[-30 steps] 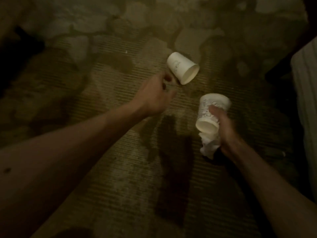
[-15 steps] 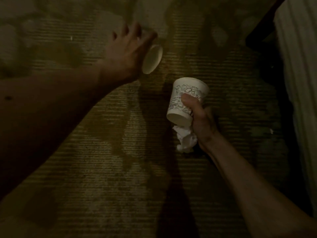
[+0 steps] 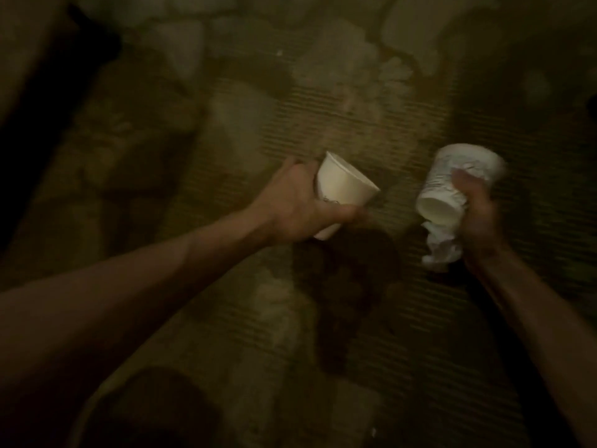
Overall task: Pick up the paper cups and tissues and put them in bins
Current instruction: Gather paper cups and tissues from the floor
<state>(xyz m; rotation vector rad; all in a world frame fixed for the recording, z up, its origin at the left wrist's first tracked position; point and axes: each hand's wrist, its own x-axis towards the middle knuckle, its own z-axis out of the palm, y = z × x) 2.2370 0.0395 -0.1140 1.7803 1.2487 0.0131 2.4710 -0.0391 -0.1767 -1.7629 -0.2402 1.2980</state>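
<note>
Low light, view blurred. Floor is a ribbed carpet with pale and dark patches.

Far left: a dark shape runs along the edge of the view; cannot tell what it is.

Left forearm comes in from the lower left, bare, reaching up and right.

Left grip: clenched around a plain cup, just left of the middle of the view. The thumb lies across the cup's lower side and the other fingers are hidden behind it. The cup is tilted, a rimmed edge pointing up and right, while its other end peeks out below the palm. It is held over the carpet, apart from the other cup.

Below and between the two hands: a dark patch on the carpet, shadow or stain, cannot tell which.

Right of that: a printed cup, white with faint markings on its wall. It is tilted, open mouth facing down and left, far end blurred.

Just under its mouth: a crumpled tissue, white, touching the cup's lower edge and hanging below it.

Right grip: clenched on the printed cup, thumb pressed across the cup's wall, with the tissue tucked against the palm side of the same hand. How the fingers hold the tissue cannot be made out.

Right forearm leaves toward the lower right corner.

Small white specks on the carpet: one near the top, one near the bottom.
</note>
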